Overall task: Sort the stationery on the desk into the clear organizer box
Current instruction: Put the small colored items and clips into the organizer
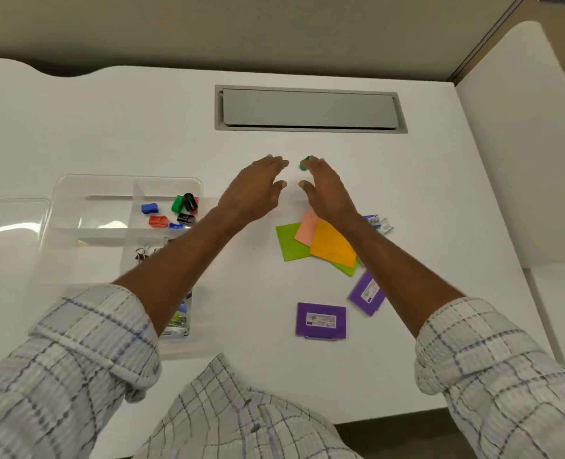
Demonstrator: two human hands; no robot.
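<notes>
The surface (142, 127) is white and its hatch (311, 109) grey. A green note (289, 241), a salmon note (306, 230) and an orange note (334, 248) lie there. The front case (321, 321) and the side case (367, 293) are purple with white labels. The clear box (109, 176) holds a blue clip (149, 208), a red clip (158, 221), a green clip (177, 204) and a black clip (190, 202). Each sleeve (76, 342) is white with blue-grey checks.

Smooth, matt white desk (142, 127). At nine o'clock, clear glossy plastic organizer (76, 193), shiny coloured plastic clips (155, 221) inside. At twelve, matt grey hatch (307, 107), metal by its look. At three, matt paper notes (332, 246). At five, smooth purple plastic cases (321, 321) with paper labels. Soft checked cloth sleeves (76, 359).
</notes>
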